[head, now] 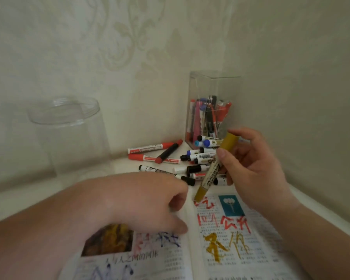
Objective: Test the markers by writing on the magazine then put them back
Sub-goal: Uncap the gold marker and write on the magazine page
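Note:
An open magazine (226,257) lies in front of me, its pages marked with red, blue and gold scribbles. My right hand (253,170) grips a gold marker (214,168) held tilted above the right page, its capped gold end pointing down-left. My left hand (150,201) rests on the left page near the spine with fingers curled and thumb pressing the paper; whether it holds anything I cannot tell. Several loose markers (190,158) lie in a pile behind the magazine.
A clear rectangular box (212,85) in the corner holds several upright markers. A clear round jar (69,128) stands empty at the left by the wall. Two red markers (148,149) and a red-black one lie between them. Walls close in behind and right.

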Demonstrator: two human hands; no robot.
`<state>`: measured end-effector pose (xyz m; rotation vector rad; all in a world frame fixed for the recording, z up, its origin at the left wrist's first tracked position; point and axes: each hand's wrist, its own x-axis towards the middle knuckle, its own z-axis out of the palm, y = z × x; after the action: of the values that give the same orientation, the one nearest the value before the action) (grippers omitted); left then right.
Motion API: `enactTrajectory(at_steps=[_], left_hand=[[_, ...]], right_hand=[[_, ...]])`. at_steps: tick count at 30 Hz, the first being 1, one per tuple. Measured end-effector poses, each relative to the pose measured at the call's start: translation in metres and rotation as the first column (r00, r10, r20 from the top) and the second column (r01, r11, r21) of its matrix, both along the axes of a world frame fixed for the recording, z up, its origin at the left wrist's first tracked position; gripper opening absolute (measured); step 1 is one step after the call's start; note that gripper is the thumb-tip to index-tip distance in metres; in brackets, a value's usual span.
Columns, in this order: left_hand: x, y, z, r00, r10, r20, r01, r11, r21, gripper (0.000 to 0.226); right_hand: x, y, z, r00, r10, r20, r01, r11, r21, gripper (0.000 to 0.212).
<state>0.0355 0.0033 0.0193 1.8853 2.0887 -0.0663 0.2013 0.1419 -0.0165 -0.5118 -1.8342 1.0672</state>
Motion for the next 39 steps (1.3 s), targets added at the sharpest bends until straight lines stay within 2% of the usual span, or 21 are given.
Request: enactTrajectory(at_steps=[2, 4, 6, 9, 15, 20, 23, 28, 36, 39], left_hand=[[0.002, -0.005, 0.003, 0.996, -0.058, -0.062, 0.05, 0.99, -0.135, 0.04], [0.004, -0.004, -0.007, 0.997, -0.075, -0.011, 0.074, 0.995, -0.074, 0.043], [0.0, -0.003, -0.023, 0.994, -0.099, 0.052, 0.095, 0.993, 0.073, 0.043], [-0.013, -0.005, -0.038, 0.98, -0.193, 0.04, 0.178, 0.952, 0.247, 0.047], [-0.021, -0.009, -0.037, 0.97, -0.242, 0.03, 0.224, 0.932, 0.285, 0.046], [-0.025, -0.012, -0.035, 0.967, -0.244, 0.08, 0.21, 0.931, 0.297, 0.044], [-0.023, -0.014, -0.032, 0.962, -0.248, 0.111, 0.202, 0.927, 0.315, 0.046], [-0.024, -0.015, -0.036, 0.957, -0.247, 0.15, 0.182, 0.918, 0.351, 0.049], [-0.024, -0.01, -0.041, 0.958, -0.232, 0.168, 0.156, 0.914, 0.374, 0.051], [-0.025, -0.009, -0.043, 0.96, -0.225, 0.168, 0.149, 0.916, 0.373, 0.049]], right_hand=[[0.001, 0.001, -0.001, 0.999, -0.007, 0.032, 0.006, 1.0, 0.022, 0.039], [0.001, -0.001, 0.0, 1.0, -0.016, 0.019, 0.015, 0.999, 0.047, 0.039], [0.002, -0.004, 0.004, 0.999, -0.043, -0.01, 0.044, 0.996, 0.071, 0.04], [0.001, -0.012, 0.022, 0.992, -0.085, -0.096, 0.093, 0.992, 0.086, 0.035], [-0.031, -0.033, 0.081, 0.959, -0.036, -0.281, 0.096, 0.975, 0.201, 0.026], [-0.086, -0.062, 0.135, 0.933, 0.143, -0.331, -0.074, 0.974, 0.213, 0.027], [-0.126, -0.078, 0.154, 0.941, 0.205, -0.271, -0.128, 0.953, 0.274, 0.027], [-0.175, -0.085, 0.152, 0.987, 0.135, -0.084, -0.098, 0.932, 0.35, 0.027], [-0.184, -0.082, 0.135, 0.997, 0.073, 0.017, -0.075, 0.953, 0.295, 0.021], [-0.187, -0.085, 0.13, 0.994, 0.071, 0.083, -0.094, 0.942, 0.321, 0.013]])
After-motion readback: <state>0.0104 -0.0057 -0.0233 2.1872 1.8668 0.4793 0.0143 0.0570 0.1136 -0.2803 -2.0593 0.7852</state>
